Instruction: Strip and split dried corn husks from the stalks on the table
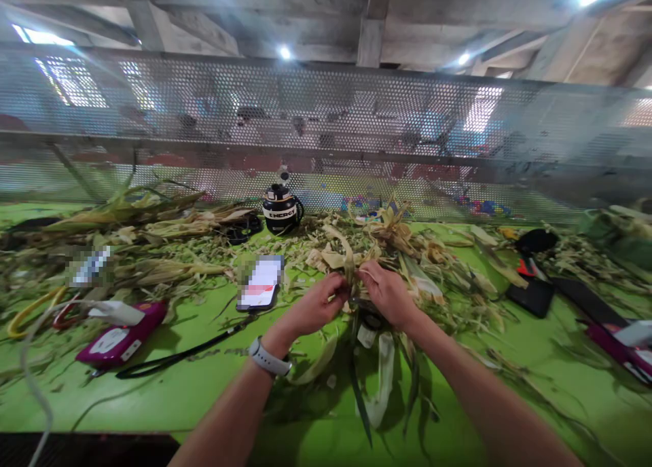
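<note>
My left hand, with a pale watch on its wrist, is closed with bent fingers around a strip of corn husk. From the other side my right hand pinches the same husk strip, its fingertips close to the left ones. The strip stands up between the hands and curls over at the top. Just under the hands lies a dark round thing, partly hidden, which I cannot make out. Below it, green and whitish husk strips spread toward me over the green table.
Left of my hands lies a phone with a black strap. A black jar-shaped bottle stands behind it. Purple power strips sit on both sides. Husk heaps cover the back, before a perforated metal screen. A black pouch-like object lies right.
</note>
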The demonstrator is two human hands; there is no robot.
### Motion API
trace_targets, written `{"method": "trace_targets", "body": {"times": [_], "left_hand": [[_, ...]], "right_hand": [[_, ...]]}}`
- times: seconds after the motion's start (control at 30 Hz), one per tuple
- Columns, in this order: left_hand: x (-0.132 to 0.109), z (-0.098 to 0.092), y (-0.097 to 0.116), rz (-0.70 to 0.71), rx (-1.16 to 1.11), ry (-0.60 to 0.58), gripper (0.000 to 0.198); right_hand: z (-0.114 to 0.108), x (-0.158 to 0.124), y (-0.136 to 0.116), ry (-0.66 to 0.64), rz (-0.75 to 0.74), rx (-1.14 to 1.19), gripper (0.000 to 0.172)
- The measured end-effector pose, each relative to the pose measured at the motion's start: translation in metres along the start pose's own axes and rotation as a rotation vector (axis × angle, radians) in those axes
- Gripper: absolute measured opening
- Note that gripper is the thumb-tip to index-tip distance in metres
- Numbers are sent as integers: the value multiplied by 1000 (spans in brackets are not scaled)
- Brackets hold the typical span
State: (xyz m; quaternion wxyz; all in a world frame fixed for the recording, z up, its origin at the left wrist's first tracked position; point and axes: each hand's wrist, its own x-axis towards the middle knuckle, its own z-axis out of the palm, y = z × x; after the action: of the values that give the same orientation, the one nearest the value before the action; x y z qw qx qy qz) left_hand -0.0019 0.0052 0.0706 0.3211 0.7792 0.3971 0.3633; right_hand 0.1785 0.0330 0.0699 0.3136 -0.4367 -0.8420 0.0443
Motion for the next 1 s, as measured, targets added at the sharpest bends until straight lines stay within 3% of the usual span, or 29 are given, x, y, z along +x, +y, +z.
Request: {"method": "trace_targets", "body": {"times": [0.2,0.37,0.57,0.7,0.8,0.9,1.0], "left_hand": [[-2,-1,7,-118,-218,69,21],[3,4,-2,-149,-147,68,26],[6,-5,-14,-220,-202,165,30],[6,-8,-20,-246,-214,190,33],[6,-6,-22,-264,-268,168,35],[5,-3,-20,-268,-385,144,37],[5,0,-18,-273,-468,148,40]], "right_hand": [[2,-2,-9,35,61,79,30],[3,0,-4,25,153,135,27],[-20,10,18,-150,337,357,50],[-43,13,23,-159,316,466,40],[-51,9,20,-177,298,759,33],[-46,5,13,-263,252,1060,44],[-32,5,5,-284,207,1009,35]]}}
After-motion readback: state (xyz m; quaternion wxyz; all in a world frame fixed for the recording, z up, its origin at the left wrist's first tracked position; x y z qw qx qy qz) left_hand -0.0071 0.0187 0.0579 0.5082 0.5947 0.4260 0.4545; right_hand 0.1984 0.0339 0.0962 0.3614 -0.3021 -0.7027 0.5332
